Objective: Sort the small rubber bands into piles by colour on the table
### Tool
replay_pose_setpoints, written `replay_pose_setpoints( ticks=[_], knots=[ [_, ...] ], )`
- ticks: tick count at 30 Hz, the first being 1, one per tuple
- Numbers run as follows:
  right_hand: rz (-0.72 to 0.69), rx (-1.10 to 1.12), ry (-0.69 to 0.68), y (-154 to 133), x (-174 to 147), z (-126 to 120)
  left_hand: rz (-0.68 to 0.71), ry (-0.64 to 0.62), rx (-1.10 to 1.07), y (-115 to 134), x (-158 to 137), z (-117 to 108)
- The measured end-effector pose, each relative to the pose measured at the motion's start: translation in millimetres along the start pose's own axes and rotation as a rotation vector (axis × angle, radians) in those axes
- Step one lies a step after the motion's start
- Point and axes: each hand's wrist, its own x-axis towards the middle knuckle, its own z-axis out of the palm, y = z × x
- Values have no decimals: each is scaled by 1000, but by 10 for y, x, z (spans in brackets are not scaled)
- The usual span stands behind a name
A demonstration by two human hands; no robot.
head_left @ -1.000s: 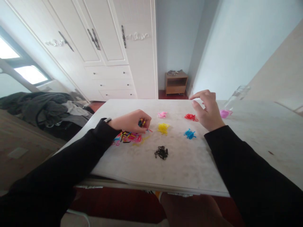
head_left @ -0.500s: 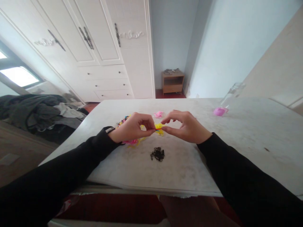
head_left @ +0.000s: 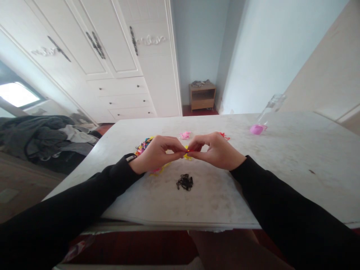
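My left hand (head_left: 161, 153) and my right hand (head_left: 218, 152) meet over the table, thumb and forefinger of each pinched together. Between the fingertips is a small red rubber band (head_left: 187, 151), mostly covered by the fingers. Behind the fingertips lies a pile of yellow rubber bands (head_left: 188, 157), partly hidden. Nearer to me is a loose heap of black rubber bands (head_left: 185, 182). A mixed, many-coloured pile (head_left: 143, 145) sits behind my left hand. Pink bands (head_left: 185, 135) lie farther back, and red ones (head_left: 224, 136) show behind my right hand.
A clear bottle-like container (head_left: 271, 108) with something pink (head_left: 258, 129) at its lower end lies at the back right of the pale table (head_left: 281, 180). Dark clothes (head_left: 36, 135) are heaped at the left. A white wardrobe and a small wooden cabinet (head_left: 202, 96) stand beyond.
My right fingers have closed and come against my left fingertips. The red bands behind my right hand now show. The view has shifted slightly.
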Motion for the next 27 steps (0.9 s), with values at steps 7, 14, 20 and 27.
replay_pose_setpoints(
  ticks=[7,14,20,27],
  knots=[
    [11,34,28,-6,7,9,-42,27,-63,-2,-5,34],
    [47,46,9,-1,12,-16,-47,21,-73,33,-21,56],
    [104,80,-34,52,16,-61,-48,8,-30,44,-21,60],
    [201,74,-16,105,-13,-309,-47,7,-3,14,-15,36]
  ],
)
